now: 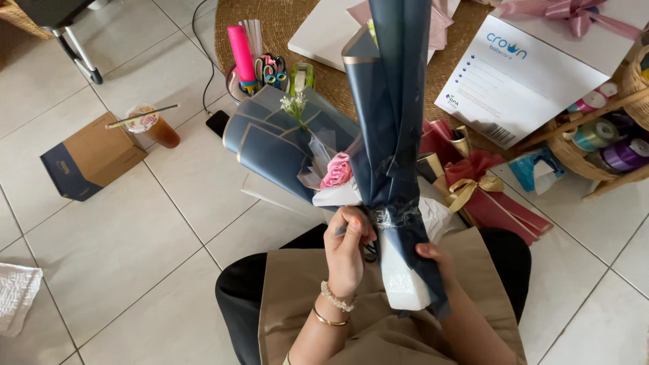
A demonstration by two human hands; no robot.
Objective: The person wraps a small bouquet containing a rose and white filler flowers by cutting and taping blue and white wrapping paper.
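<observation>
A bouquet wrapped in dark blue paper with gold edges (389, 128) stands upright over my lap, its white-papered stem end (400, 277) pointing down. Clear tape (395, 216) circles the neck. A pink rose (336, 170) and small white flowers (295, 105) show inside the left fold. My left hand (348, 250) grips the neck from the left, with the dark handles of scissors (369, 251) showing just beside its fingers. My right hand (436, 260) holds the lower wrap from the right.
On the tiled floor are a cup of pens and scissors (260, 71), a tape dispenser (302, 76), a black phone (218, 123), an iced drink (154, 125), a flat blue-and-brown box (91, 157), a red bouquet with gold ribbon (480, 186), a basket of ribbon spools (605, 138) and white boxes (520, 74).
</observation>
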